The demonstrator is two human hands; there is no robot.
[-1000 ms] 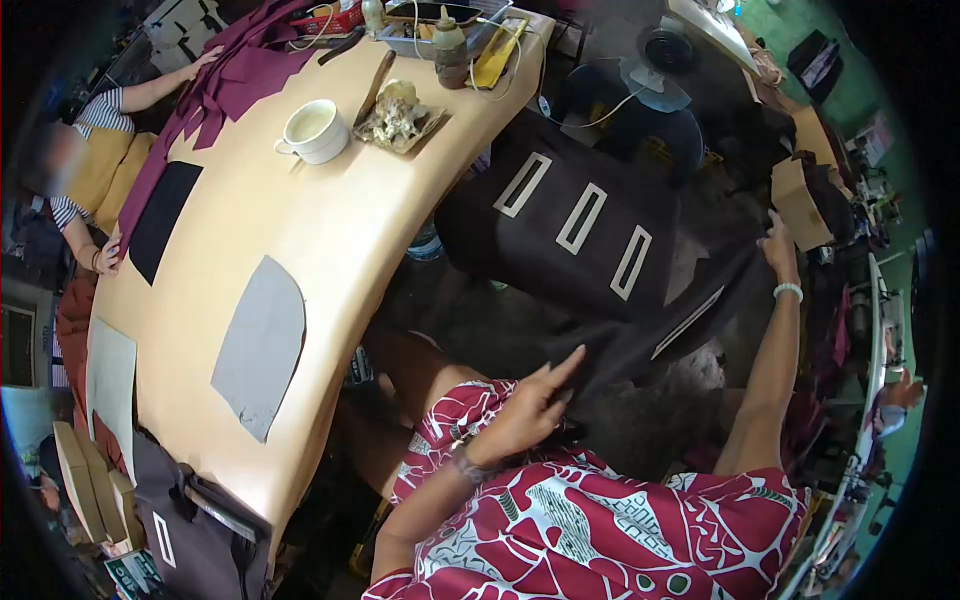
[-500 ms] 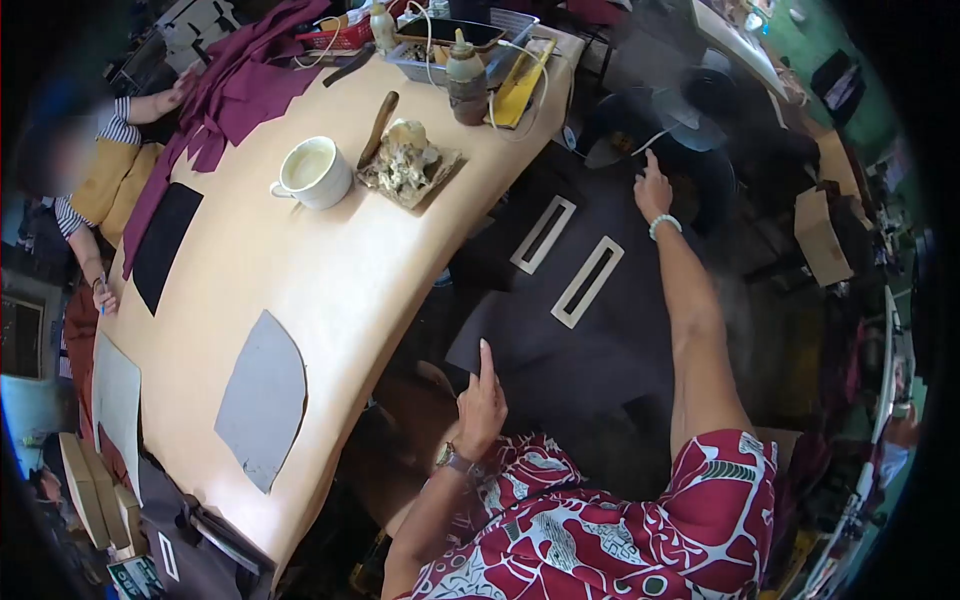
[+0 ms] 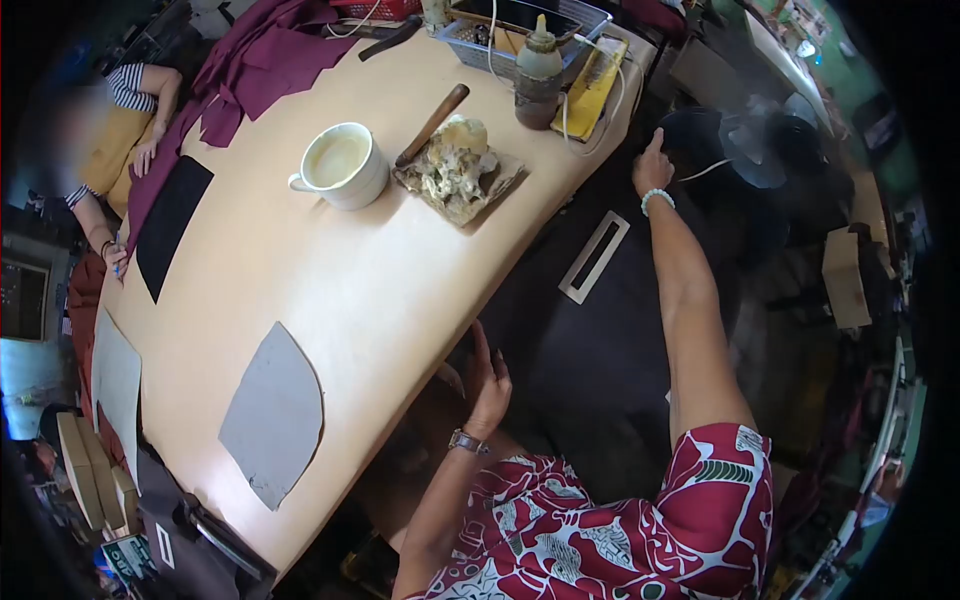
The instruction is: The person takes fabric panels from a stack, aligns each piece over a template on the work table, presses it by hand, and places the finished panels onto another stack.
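A dark brown cloth [image 3: 545, 345] spreads across my lap and beside the table edge, with a cream rectangular frame [image 3: 575, 285] with a long slot lying on it. At the cloth's far side, my right hand [image 3: 652, 172] has its index finger extended and the other fingers curled at the dark cloth. My left hand [image 3: 489, 390] is at the table edge, over the near left part of the cloth, fingers stretched and apart. Nothing shows in its grasp, though part of the hand is turned from view.
The table [image 3: 360, 290] bears a white mug [image 3: 345, 180], a crusted glue lump [image 3: 455, 170] with a wooden handle, a squeeze bottle [image 3: 538, 80] and a grey panel [image 3: 275, 420]. A co-worker [image 3: 110, 150] sits across. A fan [image 3: 755, 150] stands right.
The view has shifted, so the table appears farther right. My left hand has gone from pointing to spread fingers near the table edge. Only one of two cream frames on the cloth shows now.
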